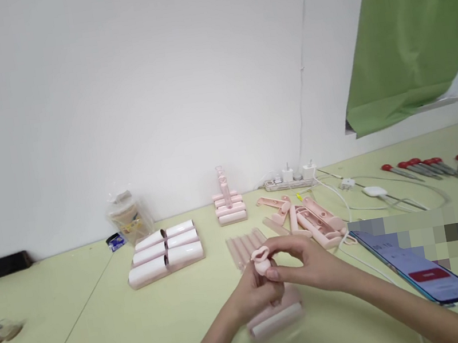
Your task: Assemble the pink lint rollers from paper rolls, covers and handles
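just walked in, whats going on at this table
A person holds a small pink plastic piece in both bare hands above the pale green table. The left hand grips it from below while the right hand pinches its top. A pink and white roller shows blurred right under the hands; whether it is joined to the piece is unclear. More rollers, loose pink handles and a phone lie around.

Wall: green sheet [406, 27] hanging at right.
Far right: red-handled screwdrivers [432, 165] in a row.
Near right: phone [418, 269], screen lit.
Back: power strip [289, 182] with chargers.
Left: plastic bag [129, 216].
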Available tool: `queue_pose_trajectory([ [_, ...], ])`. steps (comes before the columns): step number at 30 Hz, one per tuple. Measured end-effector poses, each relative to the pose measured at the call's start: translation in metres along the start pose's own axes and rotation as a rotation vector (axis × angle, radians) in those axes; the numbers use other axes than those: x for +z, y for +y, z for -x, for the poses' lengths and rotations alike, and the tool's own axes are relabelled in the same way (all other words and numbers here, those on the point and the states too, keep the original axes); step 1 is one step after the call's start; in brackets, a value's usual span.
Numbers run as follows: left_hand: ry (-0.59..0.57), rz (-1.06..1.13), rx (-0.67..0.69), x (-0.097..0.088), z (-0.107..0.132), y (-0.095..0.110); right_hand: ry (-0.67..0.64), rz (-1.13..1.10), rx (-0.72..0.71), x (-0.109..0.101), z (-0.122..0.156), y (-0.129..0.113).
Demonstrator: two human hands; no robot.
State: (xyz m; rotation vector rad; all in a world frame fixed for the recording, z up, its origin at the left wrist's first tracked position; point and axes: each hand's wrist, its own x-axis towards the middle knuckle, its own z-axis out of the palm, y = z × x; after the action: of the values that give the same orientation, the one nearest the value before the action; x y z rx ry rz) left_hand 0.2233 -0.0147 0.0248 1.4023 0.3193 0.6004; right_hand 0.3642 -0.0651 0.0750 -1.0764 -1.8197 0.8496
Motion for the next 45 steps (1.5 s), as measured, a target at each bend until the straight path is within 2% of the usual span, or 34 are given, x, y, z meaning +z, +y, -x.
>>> queue_pose_trajectory([
  [9, -0.033, 0.034, -0.035, -0.001, 0.001, 0.002, 0.01, 0.033, 0.004, -0.001, 0.001, 0.0],
  [18, -0.047, 0.155, -0.019, -0.002, 0.002, 0.004, 0.05, 0.018, -0.109, 0.006, 0.003, 0.012],
  [21, 0.049, 0.174, 0.014, 0.005, 0.003, 0.007, 0.052, -0.025, -0.112, 0.008, 0.001, 0.015],
  [25, 0.247, 0.154, 0.027, 0.017, 0.0, 0.003, 0.046, -0.075, -0.116, 0.011, 0.0, 0.017],
  [28, 0.323, 0.152, 0.006, 0.021, -0.001, -0.003, 0.069, -0.106, -0.127, 0.012, -0.001, 0.017],
  [31, 0.318, 0.161, 0.015, 0.021, 0.0, -0.007, 0.026, -0.106, -0.106, 0.01, 0.0, 0.011],
  [37, 0.262, 0.206, 0.056, 0.02, 0.004, -0.005, -0.08, 0.066, -0.097, 0.0, 0.003, -0.003],
  [41, 0.228, 0.226, 0.058, 0.02, 0.0, -0.004, -0.147, 0.051, -0.092, -0.005, -0.005, -0.006],
  [45, 0.256, 0.216, 0.036, 0.02, -0.002, -0.006, -0.176, -0.078, 0.054, 0.003, -0.011, -0.008],
])
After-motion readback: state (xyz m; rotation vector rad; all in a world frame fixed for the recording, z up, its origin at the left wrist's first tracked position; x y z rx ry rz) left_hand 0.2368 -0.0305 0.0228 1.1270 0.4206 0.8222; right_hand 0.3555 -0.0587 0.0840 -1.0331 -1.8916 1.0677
